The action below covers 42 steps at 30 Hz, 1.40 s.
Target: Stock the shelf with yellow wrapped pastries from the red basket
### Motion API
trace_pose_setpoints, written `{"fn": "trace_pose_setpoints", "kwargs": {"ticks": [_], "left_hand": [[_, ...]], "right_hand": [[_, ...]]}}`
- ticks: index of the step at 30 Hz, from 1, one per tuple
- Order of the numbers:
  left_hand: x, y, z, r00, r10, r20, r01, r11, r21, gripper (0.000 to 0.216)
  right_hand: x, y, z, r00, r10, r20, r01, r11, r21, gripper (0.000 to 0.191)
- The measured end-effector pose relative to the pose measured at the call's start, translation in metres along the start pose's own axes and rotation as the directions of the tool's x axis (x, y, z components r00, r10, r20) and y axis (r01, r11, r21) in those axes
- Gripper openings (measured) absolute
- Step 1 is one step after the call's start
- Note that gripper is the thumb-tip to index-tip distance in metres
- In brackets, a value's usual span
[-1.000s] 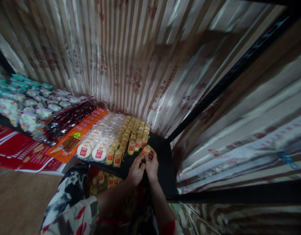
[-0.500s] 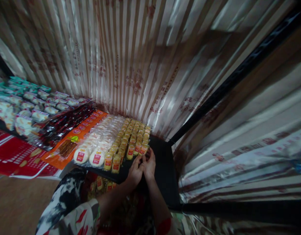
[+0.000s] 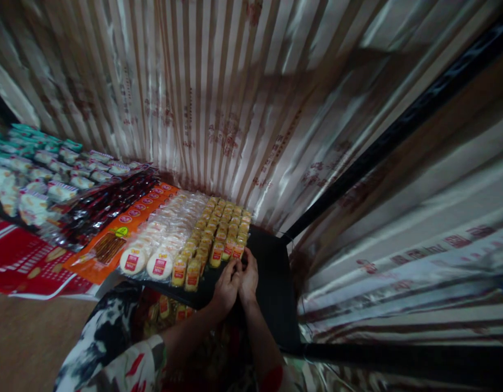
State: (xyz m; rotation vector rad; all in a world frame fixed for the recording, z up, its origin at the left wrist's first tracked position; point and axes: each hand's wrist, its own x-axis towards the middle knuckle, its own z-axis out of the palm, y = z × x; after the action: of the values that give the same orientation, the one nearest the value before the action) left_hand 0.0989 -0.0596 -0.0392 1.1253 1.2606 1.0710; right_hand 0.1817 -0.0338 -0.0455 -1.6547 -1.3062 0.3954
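Rows of small yellow snack packets (image 3: 218, 231) with red labels lie on a black shelf (image 3: 276, 283). My left hand (image 3: 225, 287) and my right hand (image 3: 248, 279) are pressed together at the near end of the rightmost row, fingers curled around the last packet (image 3: 237, 250). What exactly the fingers pinch is hard to make out in the dim light. Round white wrapped cakes (image 3: 159, 265) lie in rows just left of the yellow packets.
Orange packs (image 3: 124, 228), dark red packets (image 3: 100, 207) and green-white packets (image 3: 42, 174) fill the shelf to the left. Striped shiny curtains (image 3: 218, 98) hang behind and to the right. A black frame bar (image 3: 398, 130) runs diagonally. More packets (image 3: 169, 310) sit in my lap.
Both hands have pushed the yellow packet forward into the end of the rightmost row and closed together over it. The view shifted slightly.
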Motion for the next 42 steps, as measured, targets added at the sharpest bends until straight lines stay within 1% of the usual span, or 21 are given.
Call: {"fn": "trace_pose_setpoints", "kwargs": {"ticks": [4,7,10,14,16,18,21,23,25,28,30,32,33,35,37,38,40,42], "left_hand": [[0.0,0.0,0.0,0.999,0.04,-0.005,-0.04,0.999,0.036,0.041],[-0.002,0.003,-0.001,0.999,0.039,-0.015,-0.038,0.998,0.059,0.041],[-0.007,0.009,-0.002,1.0,0.031,0.006,-0.031,0.997,0.077,0.041],[-0.016,0.019,-0.003,1.0,0.008,0.014,-0.009,0.995,0.103,0.041],[-0.024,0.023,-0.005,1.0,0.021,0.011,-0.022,0.993,0.114,0.04],[-0.036,0.025,-0.008,0.998,0.051,0.024,-0.054,0.991,0.124,0.039],[-0.061,0.023,-0.015,0.993,0.093,0.076,-0.103,0.985,0.139,0.04],[-0.08,0.02,-0.023,0.991,0.086,0.107,-0.102,0.982,0.159,0.039],[-0.1,0.017,-0.032,0.99,0.067,0.124,-0.089,0.98,0.177,0.037],[-0.124,0.012,-0.048,0.988,0.063,0.14,-0.084,0.985,0.149,0.034],[-0.136,0.007,-0.062,0.987,0.05,0.154,-0.068,0.991,0.115,0.03],[-0.142,-0.001,-0.077,0.987,0.002,0.162,-0.024,0.991,0.134,0.026],[-0.144,-0.007,-0.086,0.987,-0.029,0.157,0.001,0.984,0.176,0.025],[-0.142,-0.019,-0.102,0.986,-0.093,0.139,0.045,0.947,0.318,0.024],[-0.136,-0.032,-0.119,0.981,-0.152,0.125,0.066,0.854,0.517,0.024],[-0.132,-0.038,-0.128,0.974,-0.181,0.135,0.06,0.785,0.617,0.027],[-0.121,-0.05,-0.144,0.965,-0.226,0.131,0.034,0.606,0.795,0.03],[-0.109,-0.059,-0.158,0.964,-0.239,0.115,0.026,0.515,0.857,0.03]], "right_hand": [[-0.001,0.001,0.001,1.0,-0.004,0.009,0.004,1.0,0.007,0.047],[-0.002,0.002,0.002,1.0,-0.001,0.012,0.001,0.999,0.036,0.055],[-0.002,0.002,0.001,1.0,0.008,-0.005,-0.007,0.999,0.039,0.057],[-0.005,-0.003,-0.003,0.999,0.025,-0.025,-0.026,0.999,-0.027,0.056],[-0.011,-0.007,-0.007,0.999,0.013,-0.034,-0.016,0.997,-0.081,0.055],[-0.021,-0.011,-0.012,0.999,-0.008,-0.034,0.004,0.993,-0.117,0.055],[-0.043,-0.012,-0.02,1.0,-0.021,-0.015,0.019,0.994,-0.104,0.053],[-0.06,-0.01,-0.025,0.999,-0.039,-0.014,0.038,0.994,-0.101,0.051],[-0.077,-0.007,-0.029,0.996,-0.09,-0.025,0.086,0.989,-0.118,0.049],[-0.105,-0.008,-0.032,0.989,-0.148,-0.013,0.146,0.983,-0.114,0.045],[-0.126,-0.013,-0.032,0.99,-0.131,0.042,0.134,0.988,-0.081,0.04],[-0.147,-0.017,-0.028,0.986,-0.095,0.135,0.102,0.994,-0.047,0.035],[-0.158,-0.019,-0.025,0.978,-0.079,0.191,0.087,0.996,-0.036,0.034],[-0.176,-0.019,-0.014,0.946,-0.07,0.316,0.083,0.996,-0.028,0.033],[-0.189,-0.016,0.0,0.894,-0.046,0.446,0.077,0.996,-0.052,0.033],[-0.194,-0.015,0.009,0.864,-0.018,0.503,0.065,0.995,-0.078,0.034],[-0.201,-0.012,0.026,0.799,0.043,0.6,0.038,0.992,-0.122,0.034],[-0.206,-0.01,0.044,0.737,0.077,0.671,0.02,0.991,-0.135,0.033]]}}
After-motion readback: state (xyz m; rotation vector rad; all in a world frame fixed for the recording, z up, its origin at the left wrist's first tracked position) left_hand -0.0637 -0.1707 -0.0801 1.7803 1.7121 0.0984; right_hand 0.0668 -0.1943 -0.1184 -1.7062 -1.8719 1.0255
